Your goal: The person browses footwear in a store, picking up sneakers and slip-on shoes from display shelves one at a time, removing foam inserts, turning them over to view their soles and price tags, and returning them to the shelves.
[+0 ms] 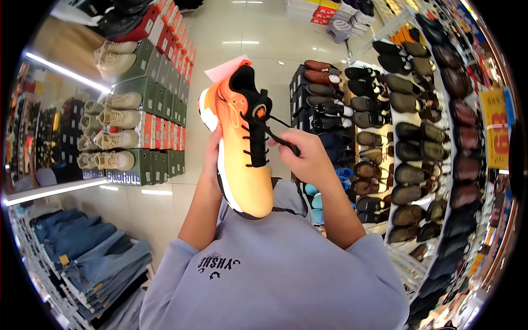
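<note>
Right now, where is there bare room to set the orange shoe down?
Floor tiles lie bare up the aisle beyond the orange shoe, and between the green boxes and folded jeans. It's crowded at right, where displayed shoes stand in rows.

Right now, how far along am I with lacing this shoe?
Partway, it seems. Done: the black lace runs in rungs up the front of the orange shoe. In hand: your left hand supports the shoe while your right hand pinches a length of lace. Left: no bow shows, so tying probably remains, if you want it tied.
</note>
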{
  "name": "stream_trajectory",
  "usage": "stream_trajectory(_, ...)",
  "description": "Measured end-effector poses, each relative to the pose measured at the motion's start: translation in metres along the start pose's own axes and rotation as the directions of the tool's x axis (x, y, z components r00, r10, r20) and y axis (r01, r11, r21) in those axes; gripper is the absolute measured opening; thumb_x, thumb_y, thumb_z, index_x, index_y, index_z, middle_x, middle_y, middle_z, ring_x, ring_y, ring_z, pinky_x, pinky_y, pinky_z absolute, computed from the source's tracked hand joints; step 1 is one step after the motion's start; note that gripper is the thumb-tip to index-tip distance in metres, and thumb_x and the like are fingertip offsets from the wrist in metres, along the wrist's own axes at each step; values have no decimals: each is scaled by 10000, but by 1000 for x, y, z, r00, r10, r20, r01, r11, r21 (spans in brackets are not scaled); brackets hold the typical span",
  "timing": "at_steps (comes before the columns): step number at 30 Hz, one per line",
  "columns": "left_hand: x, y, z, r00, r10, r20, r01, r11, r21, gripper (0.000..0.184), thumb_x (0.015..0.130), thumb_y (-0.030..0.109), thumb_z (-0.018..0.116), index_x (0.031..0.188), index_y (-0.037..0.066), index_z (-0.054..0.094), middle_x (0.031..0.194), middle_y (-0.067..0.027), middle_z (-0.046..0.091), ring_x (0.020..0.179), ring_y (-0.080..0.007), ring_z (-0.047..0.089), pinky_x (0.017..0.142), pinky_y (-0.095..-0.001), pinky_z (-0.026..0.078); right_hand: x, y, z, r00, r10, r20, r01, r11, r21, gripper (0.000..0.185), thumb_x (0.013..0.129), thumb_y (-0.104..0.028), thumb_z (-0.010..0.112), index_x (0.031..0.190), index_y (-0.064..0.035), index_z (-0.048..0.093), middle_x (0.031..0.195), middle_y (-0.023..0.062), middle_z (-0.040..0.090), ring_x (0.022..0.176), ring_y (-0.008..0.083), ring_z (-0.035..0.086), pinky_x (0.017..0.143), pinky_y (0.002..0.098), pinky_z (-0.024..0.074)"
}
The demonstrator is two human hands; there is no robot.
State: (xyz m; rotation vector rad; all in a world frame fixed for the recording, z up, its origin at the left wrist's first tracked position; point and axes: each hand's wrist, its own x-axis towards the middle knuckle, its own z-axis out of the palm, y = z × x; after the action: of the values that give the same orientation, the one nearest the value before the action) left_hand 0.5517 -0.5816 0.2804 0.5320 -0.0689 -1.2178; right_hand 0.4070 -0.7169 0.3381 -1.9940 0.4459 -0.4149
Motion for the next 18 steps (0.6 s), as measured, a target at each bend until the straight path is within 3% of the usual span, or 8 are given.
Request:
stream_trajectory(4,30,30,-15,995,97,8,-95,984,-151,539,929,415,417,1337,63,397,1200,-160,564,1000,-282,616,835,-416,536,37,5,-32,944,-70,323,52,997,64,200,725,-18,588,907,17,665,750,113,585,694,216,555,656,275,439)
stream_trajectory(6,47,47,-23,987,156,-27,-159,978,-136,527,935,401,402,1342,66,395,1211,-164,559,1009,-286,612,851,-422,528,58,12,-48,779,-346,523,163,917,364,185,728,-13,589,893,21,665,701,111,561,708,224,569,658,289,445)
stream_trajectory(9,78,69,-38,983,159,90,-140,972,-187,527,944,387,375,1353,55,382,1252,-173,532,1052,-292,594,880,-433,512,79,2,-73,619,-33,785,-126,982,141,166,752,-74,595,889,-18,669,676,81,563,652,249,557,593,322,453)
stream_trajectory(10,90,77,-39,983,153,101,-132,973,-188,527,944,387,375,1353,55,382,1252,-173,532,1052,-292,594,880,-433,512,89,-1,-72,628,-29,778,-124,983,136,166,752,-74,595,889,-18,669,676,81,563,652,249,557,593,322,453)
stream_trajectory(12,113,96,-29,990,130,-45,-135,980,-143,582,933,454,340,1323,27,411,1195,-211,554,988,-329,608,817,-423,531,108,-11,-69,874,162,457,12,935,-355,199,766,-130,632,929,-17,640,741,93,594,689,262,590,620,327,474)
stream_trajectory(13,123,107,-26,996,90,5,-89,989,-117,589,932,446,341,1340,24,392,1211,-216,546,1009,-339,601,840,-431,523,127,-14,-63,926,79,370,89,905,-416,266,784,-126,669,1023,-18,622,790,82,598,736,216,622,646,304,480)
stream_trajectory(16,149,142,-21,976,-14,219,33,996,-84,590,910,400,411,1355,16,363,1262,-220,509,1069,-347,575,904,-460,493,182,-20,-18,997,-71,-13,71,997,-32,250,761,-53,703,984,-29,594,776,41,550,684,139,556,625,256,451)
stream_trajectory(18,167,159,-30,989,-20,146,22,1000,-17,614,884,406,455,1337,-1,380,1233,-216,534,1059,-325,585,900,-438,495,219,-34,5,990,-92,-110,86,994,-66,272,735,-36,732,957,-29,575,738,16,482,637,104,478,591,232,407)
